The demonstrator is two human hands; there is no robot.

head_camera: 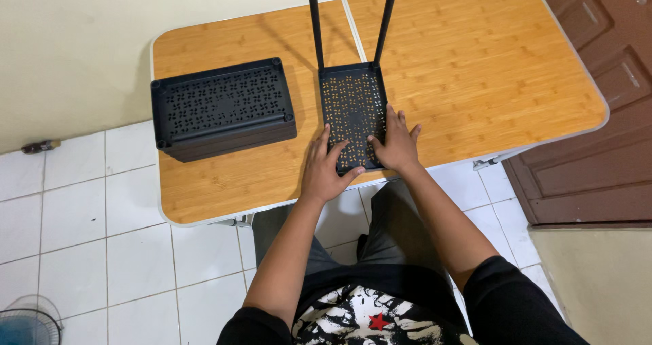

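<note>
Black perforated shelf panel lay flat near table centre, close to the near edge, two black poles standing up from its far corners at 12 o'clock. Left hand pressed on the panel's near-left corner at 7 o'clock, fingers spread wide along the left edge, thumb across the front. Right hand pressed on the near-right corner at 5 o'clock, fingers likewise splayed, palm down, gripping nothing. Hands close together, not touching. Stack of black perforated trays at 9 o'clock from the panel, apart from it, slightly skewed on the tabletop. Wooden folding table beneath, metal rim, seam running down the middle behind the poles. White tiled floor at 7 o'clock, brown door at 3 o'clock, fan guard in far lower-left corner.
</note>
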